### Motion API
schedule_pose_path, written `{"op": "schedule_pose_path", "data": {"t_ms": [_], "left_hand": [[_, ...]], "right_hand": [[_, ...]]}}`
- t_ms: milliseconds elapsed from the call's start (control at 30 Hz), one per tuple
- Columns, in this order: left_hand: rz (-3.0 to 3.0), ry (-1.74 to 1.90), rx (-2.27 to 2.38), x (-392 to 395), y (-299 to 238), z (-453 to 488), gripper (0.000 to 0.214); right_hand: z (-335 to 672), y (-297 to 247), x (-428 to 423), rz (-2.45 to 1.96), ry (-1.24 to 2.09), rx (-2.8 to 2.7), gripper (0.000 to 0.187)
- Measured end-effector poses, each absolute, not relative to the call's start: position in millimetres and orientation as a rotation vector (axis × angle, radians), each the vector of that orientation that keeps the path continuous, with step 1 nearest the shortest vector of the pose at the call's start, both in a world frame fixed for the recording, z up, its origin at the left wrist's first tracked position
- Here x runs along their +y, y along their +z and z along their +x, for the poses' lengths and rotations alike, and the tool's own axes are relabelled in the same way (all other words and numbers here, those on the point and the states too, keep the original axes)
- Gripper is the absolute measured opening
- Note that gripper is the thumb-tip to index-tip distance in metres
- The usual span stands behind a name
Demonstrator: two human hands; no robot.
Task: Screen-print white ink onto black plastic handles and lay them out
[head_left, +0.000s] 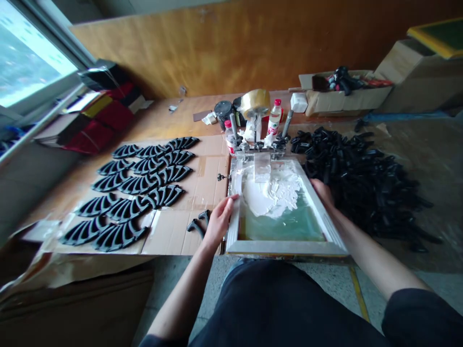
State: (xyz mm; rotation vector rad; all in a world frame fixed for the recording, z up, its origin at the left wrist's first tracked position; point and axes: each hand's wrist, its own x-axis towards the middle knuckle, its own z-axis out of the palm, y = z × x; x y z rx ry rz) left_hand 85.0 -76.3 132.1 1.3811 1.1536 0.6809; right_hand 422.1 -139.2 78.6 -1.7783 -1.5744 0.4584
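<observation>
A screen printing frame [285, 247] with pale metal sides and a green mesh lies in front of me. Thick white ink [269, 195] covers the upper part of its mesh. My left hand [220, 220] is closed on the frame's left side, thumb and fingertips at the edge. At the right side, my right hand [323, 193] grips the frame's edge, its fingers partly hidden. A clear scraper blade [262, 167] stands at the ink's top, below a metal clamp [258, 146]. Two black curved handle-like parts [197, 226] lie just left of my left hand.
Rows of black curved parts [141, 178] lie on cardboard [181, 236] to the left. A large heap of black parts [369, 183] is at the right. Behind the frame stand a red-capped bottle [275, 118], a tape roll [255, 102] and a dark tub [223, 112]. An open carton [340, 102] sits back right.
</observation>
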Motion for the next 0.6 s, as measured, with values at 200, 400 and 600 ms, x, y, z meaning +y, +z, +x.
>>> {"op": "schedule_pose_path", "data": {"t_ms": [200,400,600], "left_hand": [[1.444,0.499,1.304,-86,58,84,0.068],[1.472,0.466,1.339,-79,42,84,0.066],[1.421,0.492,1.333,-80,39,83,0.062]], "right_hand": [[392,115,-79,-1.844,0.012,-1.632,0.058],[326,117,-65,-1.942,0.217,-2.129,0.015],[332,106,-124,-1.372,0.256,-2.611,0.022]]}}
